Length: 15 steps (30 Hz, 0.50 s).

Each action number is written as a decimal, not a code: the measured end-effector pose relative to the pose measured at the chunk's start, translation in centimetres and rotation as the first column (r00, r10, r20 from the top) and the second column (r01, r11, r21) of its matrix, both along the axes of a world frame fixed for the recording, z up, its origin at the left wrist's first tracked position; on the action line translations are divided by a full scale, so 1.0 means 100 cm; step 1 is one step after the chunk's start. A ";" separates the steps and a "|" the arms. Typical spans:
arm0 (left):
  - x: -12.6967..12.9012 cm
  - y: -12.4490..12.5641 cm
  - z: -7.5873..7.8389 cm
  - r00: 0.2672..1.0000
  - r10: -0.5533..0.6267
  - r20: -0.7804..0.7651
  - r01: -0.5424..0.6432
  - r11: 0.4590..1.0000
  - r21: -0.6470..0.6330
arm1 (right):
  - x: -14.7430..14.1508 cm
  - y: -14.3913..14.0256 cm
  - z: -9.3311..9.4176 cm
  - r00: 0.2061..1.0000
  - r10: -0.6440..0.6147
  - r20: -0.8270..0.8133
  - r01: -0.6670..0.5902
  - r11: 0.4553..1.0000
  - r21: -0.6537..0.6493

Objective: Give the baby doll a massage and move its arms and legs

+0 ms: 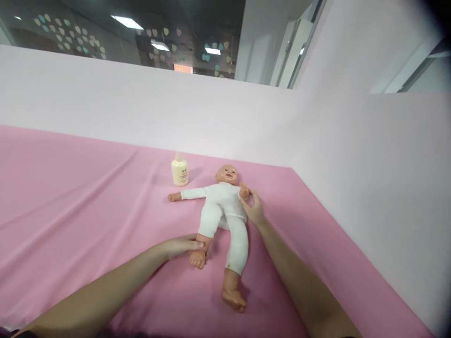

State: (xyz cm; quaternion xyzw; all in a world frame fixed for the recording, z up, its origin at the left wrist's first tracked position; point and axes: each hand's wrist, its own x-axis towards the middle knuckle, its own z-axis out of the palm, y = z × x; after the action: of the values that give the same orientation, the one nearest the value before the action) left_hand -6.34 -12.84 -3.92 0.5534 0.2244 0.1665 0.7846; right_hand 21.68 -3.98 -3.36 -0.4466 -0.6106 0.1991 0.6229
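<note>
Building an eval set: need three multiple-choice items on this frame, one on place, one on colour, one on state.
1. Where is the bottle?
A. beside the doll's head
B. at the doll's feet
C. in the right hand

2. What colour is the cloth?
A. blue
B. pink
C. green

3. How does the doll lie?
A. face down
B. sitting up
C. on its back

Key: 1 A, it stands near the head; 2 B, pink all over; 3 C, face up, left hand at one ankle, right hand at its arm.

Office-like room: glass partition, ceiling light panels
</note>
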 end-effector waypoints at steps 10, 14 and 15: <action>0.005 -0.009 0.008 0.963 0.265 0.037 -0.254 0.949 -0.189 | 0.059 0.023 -0.008 0.711 -0.207 -0.672 0.088 0.974 -0.207; 0.011 -0.008 0.010 0.910 0.414 -0.025 -0.406 0.877 -0.258 | 0.070 0.028 -0.019 0.623 -0.295 -0.724 0.073 0.944 -0.322; 0.013 -0.008 0.012 0.898 0.439 -0.044 -0.435 0.865 -0.251 | 0.070 0.030 -0.020 0.627 -0.286 -0.724 0.070 0.947 -0.314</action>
State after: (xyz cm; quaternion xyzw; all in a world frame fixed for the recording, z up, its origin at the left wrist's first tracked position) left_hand -5.07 -13.67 -2.75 0.3819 0.3574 0.3136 0.7925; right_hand 28.72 -1.03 -5.37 -0.4564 -0.2134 0.3820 0.7748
